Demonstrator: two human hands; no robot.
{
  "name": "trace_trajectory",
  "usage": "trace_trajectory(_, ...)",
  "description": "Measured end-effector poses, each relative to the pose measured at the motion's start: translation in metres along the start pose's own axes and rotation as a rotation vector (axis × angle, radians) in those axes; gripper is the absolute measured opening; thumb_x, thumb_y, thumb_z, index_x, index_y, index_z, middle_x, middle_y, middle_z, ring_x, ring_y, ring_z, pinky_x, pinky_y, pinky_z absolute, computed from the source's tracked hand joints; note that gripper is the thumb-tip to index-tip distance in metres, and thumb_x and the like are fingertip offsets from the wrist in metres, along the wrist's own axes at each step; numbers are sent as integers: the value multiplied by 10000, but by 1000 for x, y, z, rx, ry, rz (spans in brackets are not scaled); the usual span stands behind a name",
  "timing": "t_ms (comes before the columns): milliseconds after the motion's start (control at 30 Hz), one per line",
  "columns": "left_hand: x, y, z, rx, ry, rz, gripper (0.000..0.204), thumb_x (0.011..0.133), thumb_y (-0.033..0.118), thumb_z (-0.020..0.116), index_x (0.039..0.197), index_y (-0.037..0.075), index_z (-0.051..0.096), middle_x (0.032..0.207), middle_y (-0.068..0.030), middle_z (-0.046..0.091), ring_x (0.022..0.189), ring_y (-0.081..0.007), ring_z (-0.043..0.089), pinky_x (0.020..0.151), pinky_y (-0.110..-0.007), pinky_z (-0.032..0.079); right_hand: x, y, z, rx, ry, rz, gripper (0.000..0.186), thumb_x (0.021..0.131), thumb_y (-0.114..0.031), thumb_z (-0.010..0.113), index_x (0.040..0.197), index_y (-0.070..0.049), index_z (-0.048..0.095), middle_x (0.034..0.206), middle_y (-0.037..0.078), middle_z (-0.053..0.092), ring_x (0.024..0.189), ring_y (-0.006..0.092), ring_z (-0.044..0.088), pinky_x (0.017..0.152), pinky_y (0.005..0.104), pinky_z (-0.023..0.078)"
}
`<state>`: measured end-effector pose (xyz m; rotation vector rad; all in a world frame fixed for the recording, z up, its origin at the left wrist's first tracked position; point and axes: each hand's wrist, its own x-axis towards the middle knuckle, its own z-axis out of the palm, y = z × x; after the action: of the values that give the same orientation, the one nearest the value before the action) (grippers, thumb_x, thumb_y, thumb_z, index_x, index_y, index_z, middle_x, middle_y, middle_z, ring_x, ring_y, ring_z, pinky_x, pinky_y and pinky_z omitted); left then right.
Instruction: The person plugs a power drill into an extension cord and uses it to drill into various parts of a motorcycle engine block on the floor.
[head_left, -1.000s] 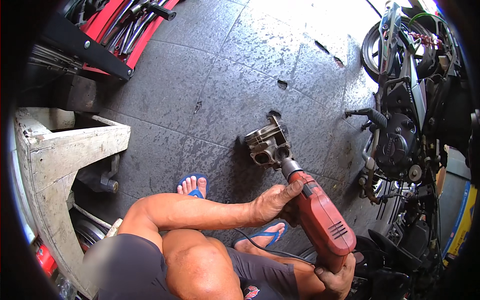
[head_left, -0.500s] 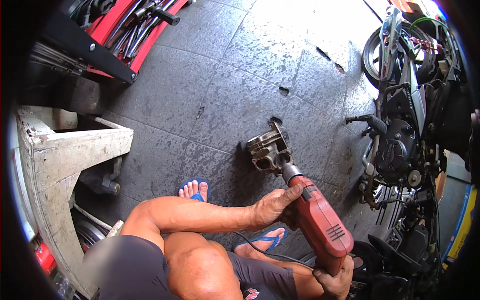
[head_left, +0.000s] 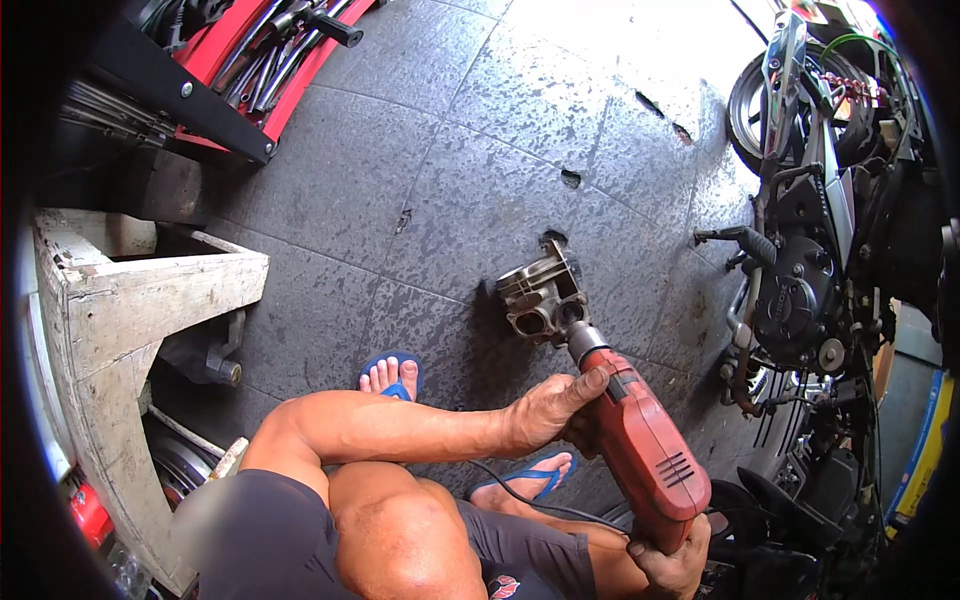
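Note:
A red corded power drill (head_left: 645, 435) slants across the lower right, its chuck aimed up at a grey metal engine part (head_left: 540, 300) with round openings. That part rests on the dark floor, and the drill's front end meets one of its openings; the bit itself is hidden. Around the front of the drill body, just behind the chuck, my left hand (head_left: 545, 415) is closed, thumb on top. My right hand (head_left: 675, 565) wraps the rear handle near the lower edge; its fingers are partly hidden.
A partly stripped motorcycle (head_left: 800, 290) stands along the right. At upper left, a red tray (head_left: 290, 70) holds several wrenches and sockets. A worn whitish wooden stand (head_left: 150, 310) is at left. The drill's black cord (head_left: 520, 497) runs over my foot. Tiles (head_left: 410, 220) have chipped holes.
Almost nothing differs. The drill and the metal part appear shifted very slightly, along with the whole scene; both hands keep the same hold.

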<state>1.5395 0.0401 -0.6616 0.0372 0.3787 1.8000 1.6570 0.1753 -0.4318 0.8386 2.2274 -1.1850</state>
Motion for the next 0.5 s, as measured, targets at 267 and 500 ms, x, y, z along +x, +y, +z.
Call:
trace_trajectory(267,-3,9,11,-4,108,29,959,848,870,454,1272,24,610,1065,-135,712,909,-217,707,785,-337,564,7,22,13,181,145,-12,398,643,-212,845,895,34,660,735,36,647,632,127,604,585,267,460)
trace_trajectory(500,-3,3,11,20,118,44,957,854,864,458,1186,-13,645,984,-148,716,848,-218,717,739,-328,580,2,19,10,251,127,-37,500,642,-210,866,1002,62,651,754,49,658,647,129,619,601,257,475)
